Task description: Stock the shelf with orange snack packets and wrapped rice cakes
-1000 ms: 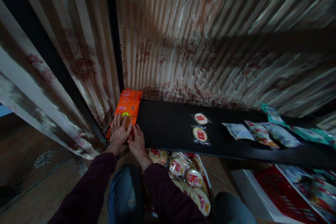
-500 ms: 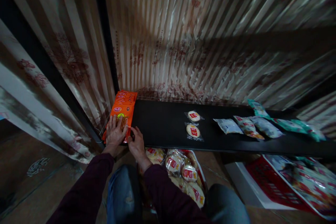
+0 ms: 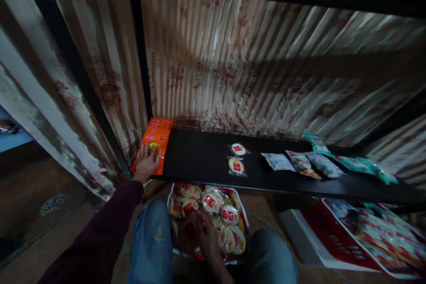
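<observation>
My left hand [image 3: 147, 160] lies flat, fingers spread, on the front orange snack packet [image 3: 156, 140] of a row stacked at the left end of the black shelf [image 3: 203, 159]. My right hand [image 3: 203, 229] is down between my knees in a white box [image 3: 244, 217] full of round wrapped cakes [image 3: 213, 202]. Its fingers curl among the cakes; what they hold, if anything, is too dark to make out. Two single wrapped cakes [image 3: 236, 165] lie in the middle of the shelf.
Several pale and green snack bags [image 3: 301, 161] lie along the right part of the shelf. A striped curtain [image 3: 253, 66] hangs behind and left of it. A red and white carton [image 3: 336, 235] lies on the floor at right. A dark shelf board runs overhead.
My right hand left the orange packets and dropped into the box of cakes below the shelf. My left hand stayed on the packets. The view tipped down a little.
</observation>
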{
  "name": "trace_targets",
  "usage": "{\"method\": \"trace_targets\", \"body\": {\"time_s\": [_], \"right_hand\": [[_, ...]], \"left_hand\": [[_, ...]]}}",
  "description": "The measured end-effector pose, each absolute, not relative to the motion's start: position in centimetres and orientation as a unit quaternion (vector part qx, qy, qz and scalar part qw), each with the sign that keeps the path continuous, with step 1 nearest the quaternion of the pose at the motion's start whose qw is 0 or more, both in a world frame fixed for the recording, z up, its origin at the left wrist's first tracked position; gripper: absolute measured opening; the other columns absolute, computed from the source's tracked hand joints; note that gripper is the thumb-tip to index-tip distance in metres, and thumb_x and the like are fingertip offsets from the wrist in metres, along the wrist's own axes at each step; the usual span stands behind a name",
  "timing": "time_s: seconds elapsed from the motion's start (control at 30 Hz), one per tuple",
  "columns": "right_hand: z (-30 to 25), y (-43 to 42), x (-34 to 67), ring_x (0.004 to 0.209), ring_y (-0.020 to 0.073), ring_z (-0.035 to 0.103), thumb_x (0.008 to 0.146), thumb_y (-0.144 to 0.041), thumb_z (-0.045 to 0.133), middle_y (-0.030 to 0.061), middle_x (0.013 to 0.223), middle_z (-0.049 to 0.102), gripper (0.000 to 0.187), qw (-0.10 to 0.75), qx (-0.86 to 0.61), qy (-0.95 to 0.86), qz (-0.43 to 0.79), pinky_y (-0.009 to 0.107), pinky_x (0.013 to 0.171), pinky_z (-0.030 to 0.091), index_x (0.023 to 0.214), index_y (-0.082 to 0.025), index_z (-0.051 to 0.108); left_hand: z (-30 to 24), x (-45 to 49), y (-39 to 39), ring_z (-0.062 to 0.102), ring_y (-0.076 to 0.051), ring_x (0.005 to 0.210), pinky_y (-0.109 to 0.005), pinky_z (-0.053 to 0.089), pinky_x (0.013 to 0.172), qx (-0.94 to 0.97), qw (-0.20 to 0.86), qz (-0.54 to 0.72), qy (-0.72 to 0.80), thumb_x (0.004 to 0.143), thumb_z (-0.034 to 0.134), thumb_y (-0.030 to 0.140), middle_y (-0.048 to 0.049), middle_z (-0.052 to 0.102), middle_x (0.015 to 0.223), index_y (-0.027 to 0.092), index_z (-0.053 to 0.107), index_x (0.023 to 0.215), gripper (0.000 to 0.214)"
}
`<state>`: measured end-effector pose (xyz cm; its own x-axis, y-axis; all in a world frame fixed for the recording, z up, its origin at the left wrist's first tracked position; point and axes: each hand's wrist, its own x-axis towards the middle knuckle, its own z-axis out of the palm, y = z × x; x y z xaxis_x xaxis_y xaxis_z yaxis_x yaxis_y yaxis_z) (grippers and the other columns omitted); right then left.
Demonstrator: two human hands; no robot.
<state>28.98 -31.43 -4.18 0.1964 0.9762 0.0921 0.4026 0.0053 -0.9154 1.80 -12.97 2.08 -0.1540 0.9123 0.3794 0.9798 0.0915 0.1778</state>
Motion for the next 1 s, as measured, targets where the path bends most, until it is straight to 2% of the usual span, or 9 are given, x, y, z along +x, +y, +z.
{"method": "trace_targets", "body": {"time_s": [0.23,0.37,0.57,0.67,0.9,1.0], "right_hand": [[-3.0,-30.4,29.7,0.107,0.0262,0.062,0.078,-0.034,0.049,0.0132,0.113,0.067,0.034,0.432,-0.628,-0.586,0.275,0.041,0.095,0.048,0.098,-0.018,0.072],[-2.0,-30.5,30.3,0.096,0.0261,0.066,0.08,-0.039,0.045,0.0144,0.106,0.069,0.037,0.436,-0.635,-0.58,0.264,0.038,0.087,0.052,0.091,-0.018,0.073],[-2.3,-31.1,31.6,0.096,0.027,0.066,0.075,-0.035,0.046,0.0144,0.107,0.069,0.036,0.428,-0.657,-0.576,0.231,0.039,0.088,0.052,0.09,-0.017,0.073],[-3.1,-31.4,32.0,0.099,0.0269,0.065,0.074,-0.032,0.045,0.014,0.108,0.069,0.037,0.421,-0.656,-0.584,0.225,0.041,0.09,0.051,0.093,-0.017,0.073],[-3.3,-30.9,30.4,0.098,0.0253,0.066,0.079,-0.039,0.051,0.0111,0.105,0.07,0.032,0.452,-0.599,-0.593,0.291,0.038,0.087,0.054,0.095,-0.021,0.071],[-1.8,-28.4,28.7,0.105,0.0259,0.063,0.084,-0.046,0.047,0.0103,0.111,0.068,0.037,0.469,-0.575,-0.587,0.322,0.042,0.093,0.05,0.101,-0.022,0.07]], "left_hand": [[2.7,2.1,-13.7,0.022,-0.03,0.14,-0.05,0.018,0.112,-0.649,0.081,-0.18,-0.735,0.089,0.037,0.041,-0.016,0.032,0.149,0.017,0.042,0.138,0.056],[2.7,2.8,-14.3,0.023,-0.031,0.14,-0.05,0.018,0.111,-0.675,0.092,-0.18,-0.709,0.089,0.035,0.041,-0.0161,0.035,0.148,0.017,0.043,0.138,0.055],[2.8,4.4,-14.6,0.018,-0.036,0.14,-0.055,0.017,0.11,-0.664,0.085,-0.155,-0.726,0.085,0.041,0.054,-0.0171,0.032,0.149,0.016,0.036,0.142,0.068],[2.9,4.4,-14.5,0.018,-0.037,0.14,-0.056,0.016,0.11,-0.666,0.07,-0.136,-0.73,0.084,0.046,0.052,-0.0194,0.03,0.149,0.014,0.035,0.142,0.07],[3.1,4.1,-14.3,0.024,-0.035,0.138,-0.054,0.018,0.109,-0.673,0.103,-0.125,-0.722,0.081,0.049,0.046,-0.0163,0.036,0.147,0.018,0.041,0.139,0.065],[3.4,4.6,-14.1,0.03,-0.035,0.135,-0.054,0.019,0.109,-0.658,0.111,-0.142,-0.731,0.082,0.047,0.051,-0.0152,0.043,0.143,0.019,0.045,0.137,0.064]]}}
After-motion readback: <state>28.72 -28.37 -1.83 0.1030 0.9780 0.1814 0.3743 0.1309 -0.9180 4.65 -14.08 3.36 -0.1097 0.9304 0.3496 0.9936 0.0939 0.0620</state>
